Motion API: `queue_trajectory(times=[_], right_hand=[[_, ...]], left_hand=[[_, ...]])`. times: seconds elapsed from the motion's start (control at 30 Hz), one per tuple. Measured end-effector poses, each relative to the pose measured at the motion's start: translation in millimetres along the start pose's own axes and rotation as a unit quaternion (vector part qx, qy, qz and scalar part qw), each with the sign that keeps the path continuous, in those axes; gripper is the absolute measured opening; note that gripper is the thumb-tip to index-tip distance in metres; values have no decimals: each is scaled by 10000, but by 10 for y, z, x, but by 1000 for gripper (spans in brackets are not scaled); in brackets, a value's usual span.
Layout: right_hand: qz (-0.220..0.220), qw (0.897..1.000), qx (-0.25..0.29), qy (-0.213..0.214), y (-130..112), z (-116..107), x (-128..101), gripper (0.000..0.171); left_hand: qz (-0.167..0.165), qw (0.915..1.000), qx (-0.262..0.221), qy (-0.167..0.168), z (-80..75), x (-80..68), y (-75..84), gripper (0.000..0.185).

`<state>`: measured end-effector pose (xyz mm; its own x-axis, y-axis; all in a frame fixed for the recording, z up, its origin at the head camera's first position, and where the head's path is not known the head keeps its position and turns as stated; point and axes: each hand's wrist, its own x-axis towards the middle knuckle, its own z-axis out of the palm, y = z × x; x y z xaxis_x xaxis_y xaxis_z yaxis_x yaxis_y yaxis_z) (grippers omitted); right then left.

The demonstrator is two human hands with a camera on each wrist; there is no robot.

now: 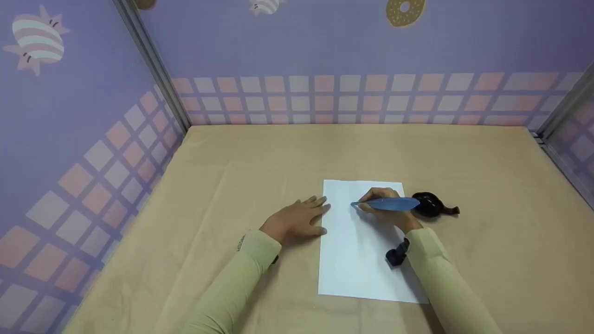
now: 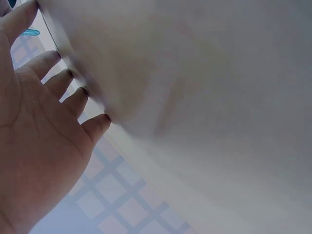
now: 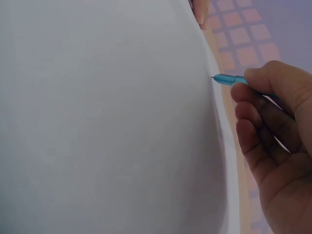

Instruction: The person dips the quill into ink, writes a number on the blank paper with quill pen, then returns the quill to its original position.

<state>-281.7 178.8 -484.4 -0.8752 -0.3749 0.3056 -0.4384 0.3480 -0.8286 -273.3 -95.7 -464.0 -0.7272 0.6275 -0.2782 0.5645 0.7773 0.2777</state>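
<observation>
In the head view a sheet of white paper (image 1: 345,260) lies on the table. My right hand (image 1: 383,211) pinches a blue pen (image 3: 226,79) with a feather-shaped top (image 1: 394,203); its tip is right at the upper part of the sheet. In the right wrist view the thumb and forefinger hold the pen's barrel, and the other fingers curl below. My left hand (image 1: 299,219) rests with spread fingers at the sheet's left edge, fingertips on the table and paper border. The left wrist view shows the palm side of the left hand (image 2: 44,126).
A dark, glossy, rounded holder with a short stem (image 1: 429,205) sits just right of my right hand. The table (image 1: 260,157) has a tan cloth cover. Patterned purple walls (image 1: 287,51) stand behind and at the left, with a metal post (image 1: 155,65) in the corner.
</observation>
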Motion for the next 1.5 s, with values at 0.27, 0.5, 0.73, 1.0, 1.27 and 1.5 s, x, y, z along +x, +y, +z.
queue_trajectory(times=[0.27, 0.5, 0.73, 1.0, 1.27, 1.5], right_hand=[[71, 9997, -83, -234, -6, 4, 12, 9], [300, 9985, -168, -425, 2, -4, 22, 11], [231, 9980, -51, -580, -31, -8, 18, 11], [181, 9971, 115, -732, -23, 1, 26, 12], [128, 9962, 172, -839, -4, 9, 24, 10], [-115, 9947, 200, -1003, -25, 19, 15, 9]], left_hand=[[-63, 10000, 29, -4, 7, 17, -5, 70], [-68, 10000, 20, -49, 15, 36, -20, 70], [-33, 10000, 59, -24, 10, 23, -17, 71], [-52, 10000, 7, -11, 5, 7, -10, 70], [-81, 10000, -10, -25, 6, 16, -5, 70], [-59, 10000, -50, -25, -1, 6, -2, 70]])
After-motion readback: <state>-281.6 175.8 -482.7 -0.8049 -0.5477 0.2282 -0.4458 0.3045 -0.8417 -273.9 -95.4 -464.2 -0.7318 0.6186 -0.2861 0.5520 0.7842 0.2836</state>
